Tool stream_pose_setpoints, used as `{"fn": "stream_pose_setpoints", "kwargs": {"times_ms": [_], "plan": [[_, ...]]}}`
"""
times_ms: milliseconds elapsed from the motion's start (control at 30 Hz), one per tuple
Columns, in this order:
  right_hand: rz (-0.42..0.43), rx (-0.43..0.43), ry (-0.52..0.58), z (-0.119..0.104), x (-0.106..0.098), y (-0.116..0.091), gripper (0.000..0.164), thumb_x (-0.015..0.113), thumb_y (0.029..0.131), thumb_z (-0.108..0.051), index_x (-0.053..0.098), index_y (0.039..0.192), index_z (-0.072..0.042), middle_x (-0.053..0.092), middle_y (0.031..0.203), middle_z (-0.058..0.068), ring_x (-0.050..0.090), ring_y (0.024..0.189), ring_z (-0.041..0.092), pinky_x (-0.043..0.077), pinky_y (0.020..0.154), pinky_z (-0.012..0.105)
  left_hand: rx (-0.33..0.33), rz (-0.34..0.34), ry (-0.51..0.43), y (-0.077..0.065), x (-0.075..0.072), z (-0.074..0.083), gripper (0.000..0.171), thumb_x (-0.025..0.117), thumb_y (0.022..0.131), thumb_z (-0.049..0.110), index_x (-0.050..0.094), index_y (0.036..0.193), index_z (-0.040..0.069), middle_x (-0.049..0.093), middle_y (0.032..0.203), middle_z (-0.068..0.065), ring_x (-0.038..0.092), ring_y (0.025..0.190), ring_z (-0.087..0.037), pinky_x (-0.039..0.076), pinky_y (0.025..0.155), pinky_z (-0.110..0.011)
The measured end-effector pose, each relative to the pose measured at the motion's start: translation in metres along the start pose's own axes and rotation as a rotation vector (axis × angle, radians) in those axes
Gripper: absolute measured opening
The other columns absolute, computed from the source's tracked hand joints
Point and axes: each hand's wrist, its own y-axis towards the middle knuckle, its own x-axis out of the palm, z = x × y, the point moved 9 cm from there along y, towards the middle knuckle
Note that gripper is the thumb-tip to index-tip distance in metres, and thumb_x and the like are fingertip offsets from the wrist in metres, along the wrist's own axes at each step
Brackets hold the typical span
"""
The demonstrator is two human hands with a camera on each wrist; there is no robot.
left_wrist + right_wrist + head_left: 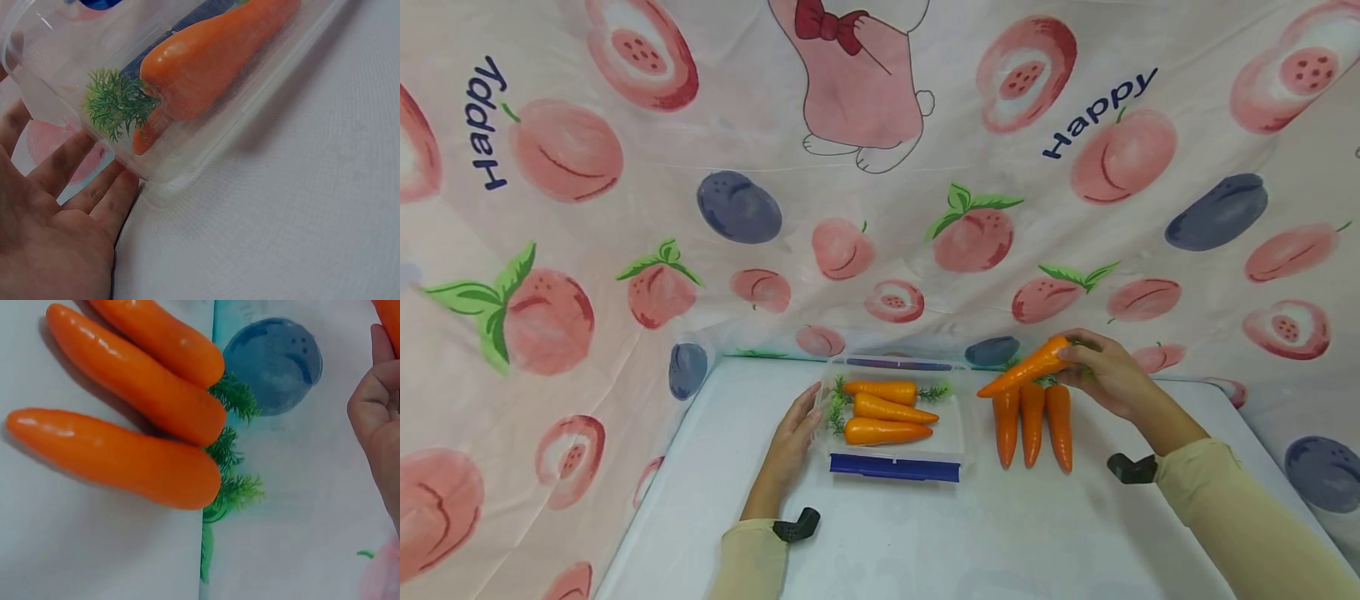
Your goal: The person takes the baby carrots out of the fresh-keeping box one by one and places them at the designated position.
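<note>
Between the thumb and fingers of my right hand (1101, 371) is a carrot (1026, 368) with green leaves, gripped at its thick end above the table. Below it, three more carrots (119, 459) lie side by side, tips toward me and leafy tops at the back. To the left, a clear plastic box (955, 425) with a blue latch (895, 467) along its front contains three carrots (891, 431) lying crosswise. My left hand (62, 212) rests against the box's left side, fingers extended along the clear wall. In the right wrist view only part of the right hand shows.
A white table (880, 533) carries everything. Behind it and at the left hangs a cloth (850, 192) printed with peaches and plums, meeting the table's back edge just past the box. A black wrist device (1131, 469) sits at the right cuff, another (797, 525) at the left.
</note>
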Motion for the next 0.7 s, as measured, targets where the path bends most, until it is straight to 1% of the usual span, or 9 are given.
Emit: {"fn": "stream_pose_setpoints", "kwargs": {"times_ms": [133, 233, 367, 533, 700], "plan": [[0.028, 0.016, -0.022, 0.002, -0.007, -0.003, 0.033, 0.065, 0.102, -0.026, 0.053, 0.13, -0.013, 0.058, 0.115, -0.004, 0.059, 0.098, 0.014, 0.057, 0.087, 0.022, -0.004, -0.001, -0.003, 0.001, 0.0, -0.001, 0.048, 0.047, 0.109, 0.029, 0.039, 0.157, 0.032, 0.028, 0.169, -0.006, 0.023, 0.157, -0.032, 0.017, 0.123, -0.067], [0.042, 0.026, -0.008, 0.006, -0.014, -0.004, 0.03, 0.064, 0.102, -0.024, 0.053, 0.128, -0.015, 0.058, 0.114, -0.004, 0.059, 0.097, 0.014, 0.057, 0.085, 0.022, -0.004, -0.006, -0.011, 0.002, 0.0, -0.002, 0.049, 0.047, 0.109, 0.028, 0.039, 0.157, 0.031, 0.027, 0.169, -0.006, 0.022, 0.157, -0.032, 0.016, 0.123, -0.066], [0.056, 0.038, -0.002, 0.011, -0.023, -0.005, 0.029, 0.064, 0.102, -0.025, 0.052, 0.127, -0.015, 0.058, 0.114, -0.003, 0.06, 0.095, 0.014, 0.056, 0.083, 0.022, -0.006, -0.005, -0.012, 0.003, -0.001, -0.003, 0.049, 0.047, 0.109, 0.028, 0.039, 0.157, 0.032, 0.027, 0.169, -0.006, 0.022, 0.157, -0.032, 0.017, 0.123, -0.065], [0.078, 0.063, 0.015, 0.017, -0.034, -0.008, 0.034, 0.066, 0.101, -0.026, 0.049, 0.128, -0.014, 0.059, 0.113, -0.004, 0.061, 0.094, 0.013, 0.056, 0.083, 0.022, -0.003, 0.002, -0.008, 0.002, -0.001, -0.003, 0.048, 0.047, 0.109, 0.029, 0.039, 0.156, 0.032, 0.028, 0.169, -0.005, 0.021, 0.158, -0.032, 0.017, 0.123, -0.067], [0.09, 0.054, 0.031, 0.02, -0.042, -0.012, 0.035, 0.067, 0.1, -0.024, 0.047, 0.128, -0.015, 0.062, 0.108, -0.006, 0.061, 0.091, 0.013, 0.057, 0.082, 0.023, -0.013, 0.004, -0.021, 0.001, 0.0, -0.002, 0.047, 0.048, 0.108, 0.03, 0.041, 0.155, 0.036, 0.029, 0.168, -0.002, 0.022, 0.157, -0.029, 0.016, 0.123, -0.066]]}}
